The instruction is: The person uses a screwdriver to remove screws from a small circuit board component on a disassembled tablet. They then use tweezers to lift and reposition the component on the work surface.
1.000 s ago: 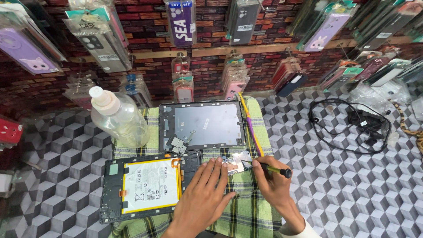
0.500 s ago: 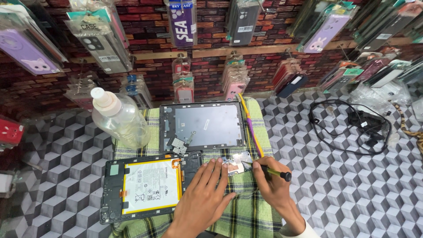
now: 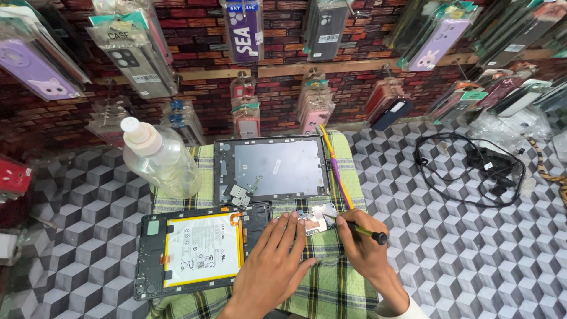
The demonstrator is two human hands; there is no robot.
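Circuit board (image 3: 315, 220) getting poked, 12 o'clock of both hands
left hand (image 3: 273, 260) fingers spread flat, pinning it; right hand (image 3: 361, 245) clamped on screwdriver (image 3: 357, 228) — go slow, keep pressure light.

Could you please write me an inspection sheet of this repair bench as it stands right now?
Surface: cube-patterned mat with a green plaid cloth laid over the middle.
Job's things: opened tablet, white battery showing; small metal part on the cloth; separate grey back panel above.
Clutter: clear plastic bottle beside the panel; a thin yellow and purple rod along its right edge.
Grippers: left hand flat on the tablet's right end, fingers by the metal part; right hand grips a yellow-tipped tool aimed at that part.
Cables: black cable coiled at right.
Surroundings: brick-pattern wall with hanging phone cases.
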